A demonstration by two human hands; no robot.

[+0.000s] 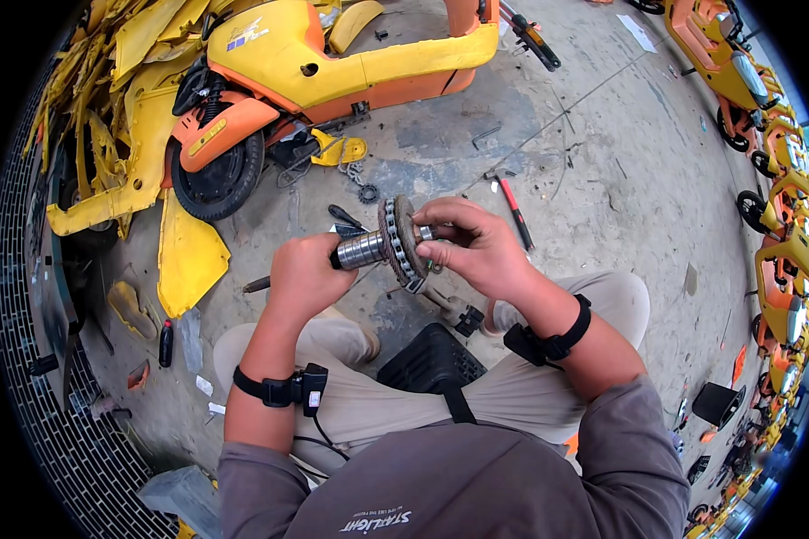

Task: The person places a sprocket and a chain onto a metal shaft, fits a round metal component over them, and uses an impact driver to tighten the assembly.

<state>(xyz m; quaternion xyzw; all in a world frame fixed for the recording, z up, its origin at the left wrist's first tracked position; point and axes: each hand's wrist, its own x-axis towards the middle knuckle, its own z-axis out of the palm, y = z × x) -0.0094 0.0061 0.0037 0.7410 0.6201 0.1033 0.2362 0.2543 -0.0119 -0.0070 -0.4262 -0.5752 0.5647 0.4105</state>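
The shaft (361,251) is silver — the fender (234,132) orange.

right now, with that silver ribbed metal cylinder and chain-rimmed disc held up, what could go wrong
The silver ribbed metal cylinder could slip from the left hand and drop to the grey concrete floor. The metal roller chain around the round dark metal disc runs close to the right hand, so fingers might get pinched. The long red-and-black tool lying loose ahead might trip someone.

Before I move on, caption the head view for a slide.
Left hand and right hand holding a metal shaft fitted with a disc, a yellow-and-orange scooter beyond.
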